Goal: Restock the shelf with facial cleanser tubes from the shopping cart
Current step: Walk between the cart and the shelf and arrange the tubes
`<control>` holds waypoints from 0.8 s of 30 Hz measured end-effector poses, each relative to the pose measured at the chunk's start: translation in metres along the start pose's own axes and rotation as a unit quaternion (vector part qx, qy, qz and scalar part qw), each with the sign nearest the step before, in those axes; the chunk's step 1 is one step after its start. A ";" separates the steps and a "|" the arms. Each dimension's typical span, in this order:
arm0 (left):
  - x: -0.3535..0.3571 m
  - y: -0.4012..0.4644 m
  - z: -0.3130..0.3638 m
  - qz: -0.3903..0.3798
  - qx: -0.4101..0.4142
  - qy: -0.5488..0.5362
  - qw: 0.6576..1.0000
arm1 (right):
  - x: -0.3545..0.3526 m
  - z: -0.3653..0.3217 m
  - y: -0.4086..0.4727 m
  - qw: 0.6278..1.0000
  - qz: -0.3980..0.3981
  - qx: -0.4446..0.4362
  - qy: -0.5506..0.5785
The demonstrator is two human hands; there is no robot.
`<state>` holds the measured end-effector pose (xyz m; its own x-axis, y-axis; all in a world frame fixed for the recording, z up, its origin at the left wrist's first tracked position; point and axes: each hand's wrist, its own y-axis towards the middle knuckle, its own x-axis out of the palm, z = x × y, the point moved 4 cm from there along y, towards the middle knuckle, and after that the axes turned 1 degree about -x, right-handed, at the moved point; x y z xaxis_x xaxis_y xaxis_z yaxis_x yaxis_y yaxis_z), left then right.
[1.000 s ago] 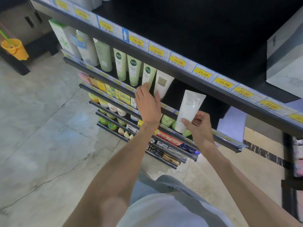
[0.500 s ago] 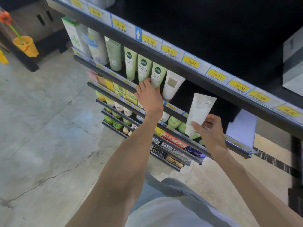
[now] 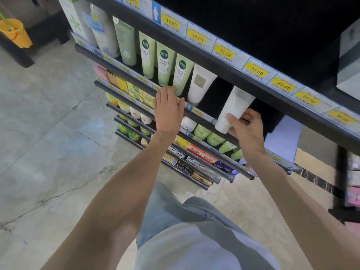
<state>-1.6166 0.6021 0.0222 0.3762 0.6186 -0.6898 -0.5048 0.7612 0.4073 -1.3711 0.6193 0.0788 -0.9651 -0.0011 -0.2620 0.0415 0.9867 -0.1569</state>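
Far to the left of my hold an orange bucket [image 3: 16, 33] hangs by the floor, no part of this job. Next along the shelf [image 3: 124, 74] stand pale bottles and then three green tubes [image 3: 164, 65], caps down, leaning back in a row. My left hand [image 3: 168, 110] lies flat on the rail in front of the rightmost green tube, fingers straight and holding nothing, the fingertips touching its cap; I judge it is there to steady the row and keep the gap beside it from closing. Just to the left of my hold stands one cream tube [image 3: 200, 82] with a square label, already in place. Then comes a dark bare slot, and into it goes the white cleanser tube [image 3: 232, 108], cap down and tilted, its upper end tucked under the price strip [image 3: 255, 70] of the shelf above. My right hand [image 3: 247, 129] pinches it near the cap, thumb on the front and fingers curled behind, a low hold that I think lets the crimped end slide in first under the overhang. The tube is not yet resting on the shelf. The shopping cart is out of sight.
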 end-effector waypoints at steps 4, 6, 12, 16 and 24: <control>0.004 -0.007 -0.010 -0.035 0.076 0.032 0.996 | 0.005 -0.008 0.023 0.999 0.016 -0.007 0.039; 0.005 -0.009 -0.015 -0.059 0.084 0.033 0.994 | 0.007 -0.009 0.035 0.999 0.036 -0.025 0.028; -0.002 -0.009 -0.013 -0.091 0.085 0.052 0.991 | 0.026 0.000 0.049 0.988 0.078 -0.088 -0.104; 0.000 -0.011 -0.017 -0.082 0.105 0.057 0.989 | 0.034 0.017 0.055 0.981 0.095 -0.122 -0.120; 0.009 -0.017 -0.022 -0.049 0.126 0.040 0.990 | 0.037 0.028 0.081 0.970 0.122 -0.144 -0.154</control>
<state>-1.6215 0.5907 -0.0041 0.3464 0.5302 -0.7739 -0.2560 0.8471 0.4657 -1.3959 0.6942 0.0296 -0.8110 0.2343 -0.5361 0.1434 0.9680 0.2061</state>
